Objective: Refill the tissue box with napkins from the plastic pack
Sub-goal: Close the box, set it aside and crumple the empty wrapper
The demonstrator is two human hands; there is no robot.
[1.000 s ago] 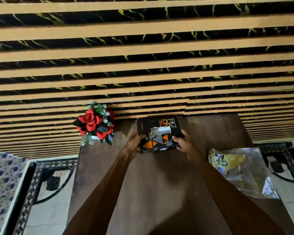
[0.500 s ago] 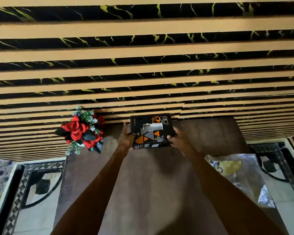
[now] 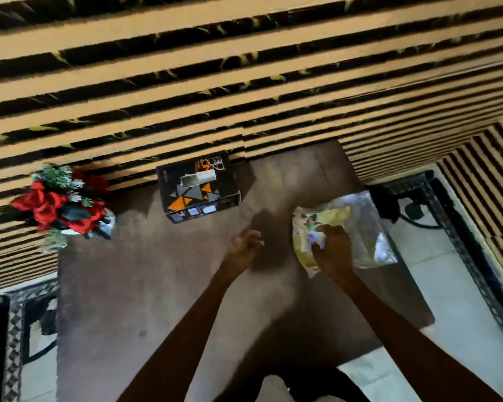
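Observation:
A black tissue box (image 3: 198, 188) with orange and grey triangles stands on the brown table (image 3: 157, 285) near the back edge, a white tissue showing in its top slot. Nobody touches it. The clear plastic pack (image 3: 357, 227) with yellow print lies to the right on the table. My right hand (image 3: 333, 249) rests on the pack's left part, fingers curled onto the plastic. My left hand (image 3: 244, 246) hovers between box and pack, fingers loosely bent, holding nothing.
A bunch of red artificial flowers (image 3: 60, 207) stands at the table's back left corner. A striped black and tan wall (image 3: 244, 68) rises behind the table. Patterned tiled floor (image 3: 453, 271) lies to the right and left.
Both hands have let go of the tissue box, which now stands alone at the back. My right hand moved right onto the plastic pack; my left hand drew back toward the middle.

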